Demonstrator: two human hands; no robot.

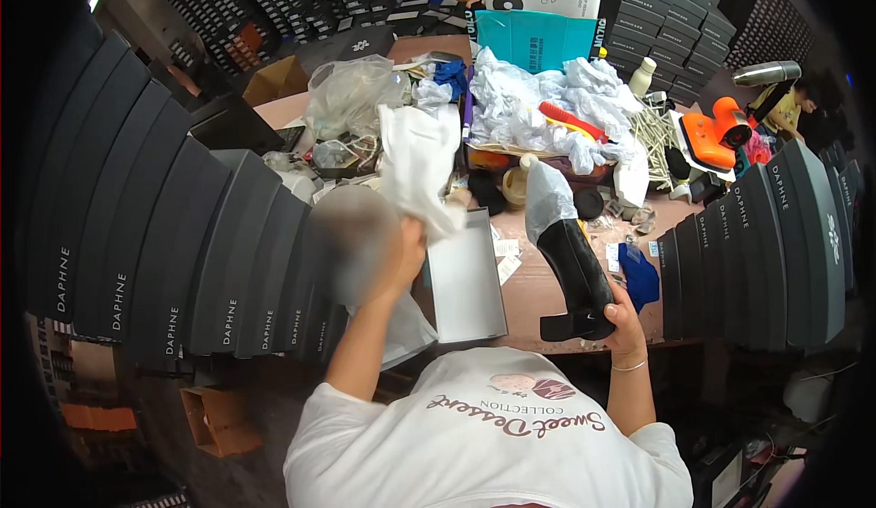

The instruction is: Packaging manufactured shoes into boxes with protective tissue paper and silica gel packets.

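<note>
A black block-heeled shoe [573,271] is held by my right hand [624,324], closed round its heel end. White tissue paper [549,199] wraps the toe, which points away from me. My left hand [401,257] is closed on a white cloth [418,157] that hangs over the clutter on the table. A blurred patch covers the area beside that hand. Between my hands lies an open shoe box [467,280] with a pale inside. White sheet paper [401,333] lies by its near left corner.
Rows of dark shoe boxes [196,252] stand at left, with more boxes [744,257] at right. Crumpled tissue [511,97], a red and yellow brush [573,121], an orange tape dispenser [716,138], a pale bottle [642,77] and a blue cloth [639,275] lie about the pink table [538,316].
</note>
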